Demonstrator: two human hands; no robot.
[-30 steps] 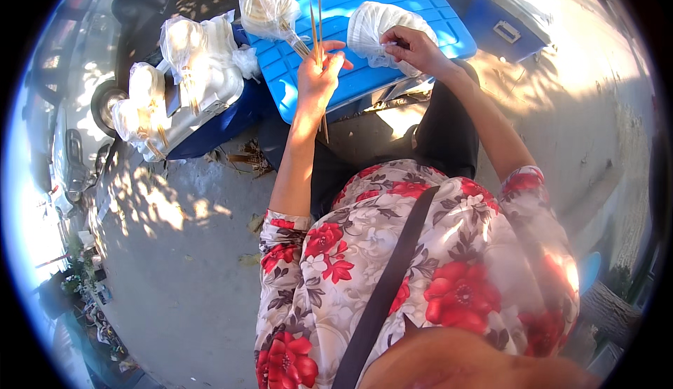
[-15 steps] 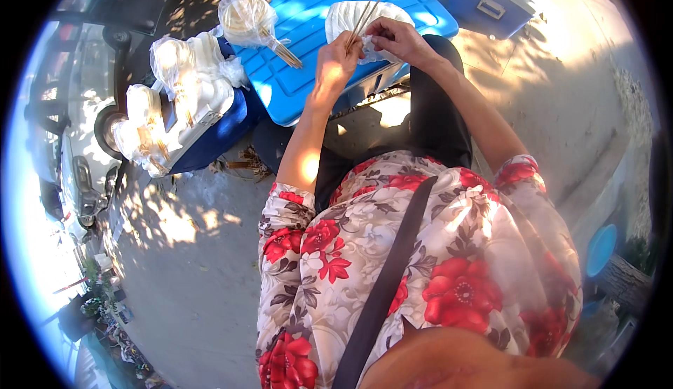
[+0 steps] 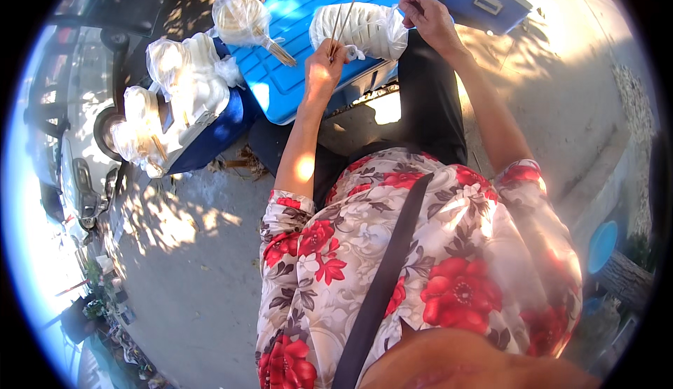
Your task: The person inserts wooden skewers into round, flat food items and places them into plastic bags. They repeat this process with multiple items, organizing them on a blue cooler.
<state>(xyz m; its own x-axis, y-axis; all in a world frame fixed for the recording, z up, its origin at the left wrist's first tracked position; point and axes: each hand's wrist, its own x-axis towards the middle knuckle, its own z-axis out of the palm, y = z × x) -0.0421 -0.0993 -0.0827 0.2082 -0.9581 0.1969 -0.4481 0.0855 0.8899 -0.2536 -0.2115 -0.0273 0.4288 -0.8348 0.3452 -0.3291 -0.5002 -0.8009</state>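
Observation:
My left hand (image 3: 324,65) is closed around a few thin wooden skewers (image 3: 343,23) that point up and away. It rests against the near left side of a clear plastic bag (image 3: 364,30) packed with a row of round white pieces. A twisted white tuft of plastic shows beside its fingers. At the bag's far right end is my right hand (image 3: 429,21), its fingers curled and seemingly pinching the film's edge. The bag lies on the blue ribbed lid (image 3: 280,84) of a large box.
Another bag of round pieces with sticks (image 3: 242,21) lies at the lid's left corner. More wrapped bundles (image 3: 168,66) fill the top of a blue-and-white cooler (image 3: 210,133) on the left. A second blue cooler (image 3: 488,3) stands at the far right.
My right hand has moved away from my left, to the right end of the bag. The bag has shifted slightly left and more of its side shows. My left hand keeps the skewers.

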